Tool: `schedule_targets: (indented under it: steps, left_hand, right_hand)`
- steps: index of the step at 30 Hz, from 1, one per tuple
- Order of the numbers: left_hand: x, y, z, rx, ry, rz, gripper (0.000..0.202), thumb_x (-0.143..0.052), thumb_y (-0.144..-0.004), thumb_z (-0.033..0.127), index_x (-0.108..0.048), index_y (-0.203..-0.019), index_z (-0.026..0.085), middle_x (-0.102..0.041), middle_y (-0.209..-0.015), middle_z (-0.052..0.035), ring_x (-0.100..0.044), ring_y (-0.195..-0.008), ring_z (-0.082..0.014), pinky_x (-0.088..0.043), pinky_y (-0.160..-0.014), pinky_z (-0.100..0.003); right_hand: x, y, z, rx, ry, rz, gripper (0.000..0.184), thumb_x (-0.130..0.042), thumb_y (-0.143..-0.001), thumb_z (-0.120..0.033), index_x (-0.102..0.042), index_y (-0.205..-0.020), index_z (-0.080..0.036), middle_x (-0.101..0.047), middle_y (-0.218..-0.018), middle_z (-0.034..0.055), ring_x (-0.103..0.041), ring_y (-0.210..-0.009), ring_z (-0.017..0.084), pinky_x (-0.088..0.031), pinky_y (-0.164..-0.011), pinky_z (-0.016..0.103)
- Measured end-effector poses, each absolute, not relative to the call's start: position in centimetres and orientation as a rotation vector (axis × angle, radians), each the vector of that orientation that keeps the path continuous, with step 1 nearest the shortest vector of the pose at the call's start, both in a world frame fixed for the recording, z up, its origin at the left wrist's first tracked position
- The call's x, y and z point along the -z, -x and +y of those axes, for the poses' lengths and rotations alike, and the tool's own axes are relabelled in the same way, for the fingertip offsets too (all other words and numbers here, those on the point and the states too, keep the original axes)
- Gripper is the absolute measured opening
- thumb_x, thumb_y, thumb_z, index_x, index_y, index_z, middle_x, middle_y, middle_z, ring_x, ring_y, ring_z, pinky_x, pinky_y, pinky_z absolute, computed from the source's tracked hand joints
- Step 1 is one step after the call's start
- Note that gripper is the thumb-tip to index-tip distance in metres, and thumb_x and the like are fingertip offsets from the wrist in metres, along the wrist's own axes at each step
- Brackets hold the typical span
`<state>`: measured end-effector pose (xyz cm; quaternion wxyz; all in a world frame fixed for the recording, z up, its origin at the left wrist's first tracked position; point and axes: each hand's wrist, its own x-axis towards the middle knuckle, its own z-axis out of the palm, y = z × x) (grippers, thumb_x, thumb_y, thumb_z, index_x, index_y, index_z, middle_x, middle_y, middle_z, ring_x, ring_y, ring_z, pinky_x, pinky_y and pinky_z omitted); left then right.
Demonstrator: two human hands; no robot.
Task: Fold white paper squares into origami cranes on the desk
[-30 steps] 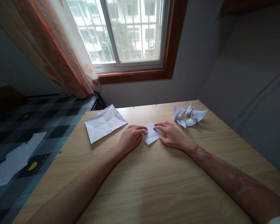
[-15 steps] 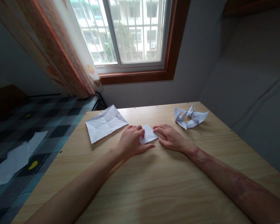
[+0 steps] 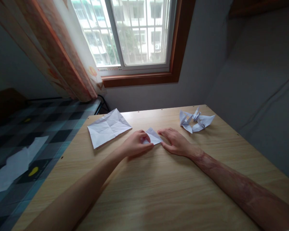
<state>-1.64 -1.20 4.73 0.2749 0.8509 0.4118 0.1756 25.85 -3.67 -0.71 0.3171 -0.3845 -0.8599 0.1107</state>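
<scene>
A small folded piece of white paper (image 3: 154,137) lies on the wooden table between my two hands. My left hand (image 3: 139,143) is closed on its left side, with thumb and curled fingers at the near edge. At the paper's right corner rests my right hand (image 3: 174,141), its thumb and fingertips holding that corner against the tabletop. The fingers hide both side corners in part. A larger creased white sheet (image 3: 108,125) lies to the left of my left hand.
Several folded paper cranes (image 3: 197,120) stand at the table's (image 3: 144,192) back right. Left of the table is a bed with a checked cover (image 3: 62,110), bearing white paper pieces (image 3: 16,163). A window (image 3: 139,35) and a curtain (image 3: 62,48) are beyond.
My left thumb has drawn back to the left and bent in at the paper's near edge. The right hand has hardly moved.
</scene>
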Motion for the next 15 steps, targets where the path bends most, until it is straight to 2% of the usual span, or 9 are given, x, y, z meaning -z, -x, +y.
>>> schedule_targets:
  steps: [10,13,15]
  left_hand:
    - [-5.53,1.85,-0.99,-0.428,-2.289,1.046,0.023,-0.069,-0.090,0.039,-0.084,-0.093,0.022,-0.072,-0.102,-0.0072,-0.068,-0.085,-0.0215,-0.056,-0.081,-0.034]
    - [-5.29,1.83,-1.05,-0.454,-2.273,1.061,0.024,-0.071,-0.091,0.041,-0.083,-0.092,0.021,-0.072,-0.103,-0.0076,-0.068,-0.085,-0.0210,-0.056,-0.081,-0.034]
    - [-4.95,1.81,-1.02,-0.476,-2.273,1.075,0.029,-0.074,-0.091,0.048,-0.083,-0.091,0.021,-0.072,-0.102,-0.0077,-0.068,-0.083,-0.0206,-0.055,-0.080,-0.034]
  right_hand:
    - [0.42,-25.82,-3.83,-0.300,1.019,-2.263,0.045,-0.072,-0.093,-0.017,-0.063,-0.137,-0.023,-0.074,-0.135,0.0134,-0.067,-0.127,0.033,-0.054,-0.113,0.051]
    - [0.30,-25.80,-3.84,-0.299,1.022,-2.264,0.044,-0.072,-0.094,-0.017,-0.063,-0.137,-0.022,-0.074,-0.135,0.0139,-0.067,-0.127,0.033,-0.054,-0.113,0.051]
    - [0.36,-25.81,-3.77,-0.298,1.019,-2.267,0.046,-0.072,-0.093,-0.017,-0.063,-0.137,-0.023,-0.074,-0.135,0.0137,-0.067,-0.127,0.033,-0.054,-0.112,0.051]
